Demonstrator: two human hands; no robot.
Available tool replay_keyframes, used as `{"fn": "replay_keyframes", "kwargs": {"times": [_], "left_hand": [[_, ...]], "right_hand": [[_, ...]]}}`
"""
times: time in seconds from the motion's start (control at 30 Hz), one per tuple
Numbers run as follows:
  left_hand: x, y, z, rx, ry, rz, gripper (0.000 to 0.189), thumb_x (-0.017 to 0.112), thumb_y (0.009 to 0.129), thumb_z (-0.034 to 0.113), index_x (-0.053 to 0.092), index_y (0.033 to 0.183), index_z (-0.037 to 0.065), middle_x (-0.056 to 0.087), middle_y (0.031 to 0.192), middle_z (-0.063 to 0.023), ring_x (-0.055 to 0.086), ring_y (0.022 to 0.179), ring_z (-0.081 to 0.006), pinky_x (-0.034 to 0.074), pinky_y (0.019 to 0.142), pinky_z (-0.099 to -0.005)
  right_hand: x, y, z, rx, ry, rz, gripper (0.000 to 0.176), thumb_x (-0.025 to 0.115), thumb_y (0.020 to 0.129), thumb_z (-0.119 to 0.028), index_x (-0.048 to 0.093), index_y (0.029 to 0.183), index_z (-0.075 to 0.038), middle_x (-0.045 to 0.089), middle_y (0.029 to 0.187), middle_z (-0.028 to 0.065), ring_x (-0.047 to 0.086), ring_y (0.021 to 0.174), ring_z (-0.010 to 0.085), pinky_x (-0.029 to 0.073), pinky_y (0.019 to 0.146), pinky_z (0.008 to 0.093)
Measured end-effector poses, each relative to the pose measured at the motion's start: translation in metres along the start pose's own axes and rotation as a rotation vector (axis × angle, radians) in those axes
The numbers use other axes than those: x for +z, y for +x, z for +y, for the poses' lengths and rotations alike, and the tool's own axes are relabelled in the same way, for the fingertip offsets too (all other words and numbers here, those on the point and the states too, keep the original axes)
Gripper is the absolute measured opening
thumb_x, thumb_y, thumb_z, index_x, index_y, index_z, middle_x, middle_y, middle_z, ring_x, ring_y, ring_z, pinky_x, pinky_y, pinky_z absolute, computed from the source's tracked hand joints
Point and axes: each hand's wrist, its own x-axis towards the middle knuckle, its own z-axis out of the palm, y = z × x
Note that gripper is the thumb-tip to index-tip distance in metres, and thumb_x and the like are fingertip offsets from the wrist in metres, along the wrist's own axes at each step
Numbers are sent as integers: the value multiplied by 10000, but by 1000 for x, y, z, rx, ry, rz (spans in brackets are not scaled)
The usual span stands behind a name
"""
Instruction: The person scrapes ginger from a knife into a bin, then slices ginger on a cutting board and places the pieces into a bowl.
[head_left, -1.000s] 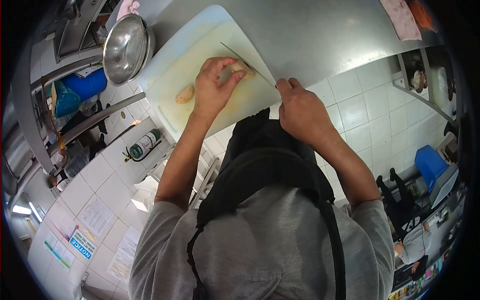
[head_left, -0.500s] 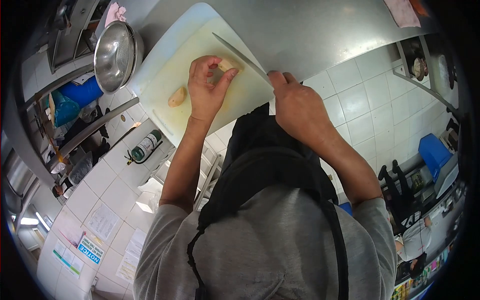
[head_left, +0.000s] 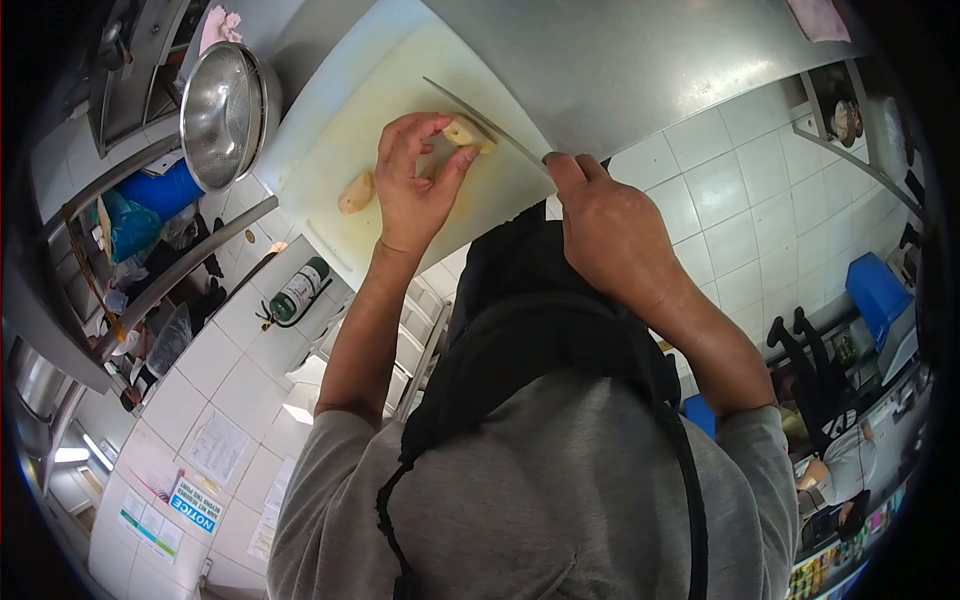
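My left hand [head_left: 415, 185] is curled over a white cutting board [head_left: 400, 65], fingertips and thumb pinching a pale potato piece [head_left: 466, 135]. A long kitchen knife [head_left: 462, 106] is gripped by its handle in my right hand [head_left: 618, 235], which covers most of that handle. The blade slants across the board's right side and overlaps the far edge of the pinched piece. Nearer my left wrist lies a second potato piece [head_left: 356, 194], apart from both hands.
Metal bowls, the front one a colander [head_left: 218, 115], stand left of the board. The steel worktop [head_left: 620, 60] stretches right, with a pink cloth [head_left: 820, 18] at its far end. A fire extinguisher [head_left: 300, 290] is at lower left. Another person [head_left: 840, 465] is at far right.
The knife and my right hand have shifted slightly right and down in view. The pinched potato piece shows more of its cut face. The second piece stays put on the board.
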Motion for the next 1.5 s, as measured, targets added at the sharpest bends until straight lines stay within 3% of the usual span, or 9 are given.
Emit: {"fn": "replay_keyframes", "kwargs": {"times": [0.27, 0.43, 0.6, 0.73, 1.37, 1.43, 1.5], "left_hand": [[-3, 0, -6, 44, 23, -43, 395, 904, 888, 106, 716, 1234, 79, 688, 1209, -96, 666, 1119, -250, 599, 813, -370], [-1, -1, -6, 56, 19, -102, 347, 862, 903, 66, 714, 1216, 56, 647, 1157, -108, 642, 1073, -255, 606, 771, -356], [-2, 1, -6, 65, 73, -144, 311, 796, 907, -8, 697, 1200, 27, 606, 1247, -166, 630, 1067, -272, 605, 748, -344], [-5, 4, -5, 83, 104, -180, 325, 790, 899, -30, 690, 1203, 28, 612, 1264, -165, 641, 1094, -271, 621, 745, -341], [-5, 11, -4, 27, -33, -203, 334, 789, 923, -43, 684, 1233, 24, 630, 1316, -168, 684, 1157, -271, 708, 747, -312], [-4, 12, -4, 19, -51, -196, 329, 790, 923, -44, 687, 1228, 24, 631, 1319, -167, 690, 1156, -270, 715, 744, -312], [-4, 12, -4, 18, -64, -177, 321, 794, 921, -43, 692, 1217, 26, 634, 1330, -165, 703, 1136, -260, 721, 733, -308]], "right_hand": [[0, -5, -4, -1, -57, -6, 307, 624, 935, -20, 600, 1240, 5, 709, 1025, 218, 784, 807, 401, 650, 694, 475], [-14, -26, -14, -12, -81, -23, 328, 632, 938, -51, 584, 1257, 2, 682, 1000, 189, 770, 726, 338, 632, 622, 433], [-20, -41, -19, 13, -43, -45, 374, 647, 933, -59, 555, 1289, 9, 668, 995, 176, 762, 699, 292, 619, 589, 406], [-15, -43, -19, 19, -61, -53, 405, 670, 925, -63, 548, 1304, 11, 664, 1000, 167, 755, 686, 263, 613, 575, 387], [7, -21, -22, 37, -67, 6, 334, 665, 933, -73, 545, 1239, -18, 660, 965, 163, 746, 628, 248, 595, 522, 365], [3, -23, -25, 104, 0, -55, 375, 617, 942, -16, 520, 1302, -44, 624, 1003, 189, 730, 669, 374, 612, 573, 469], [-5, -32, -26, 89, -49, -48, 342, 635, 944, -50, 529, 1268, -28, 642, 983, 179, 739, 646, 318, 603, 543, 420]]}}
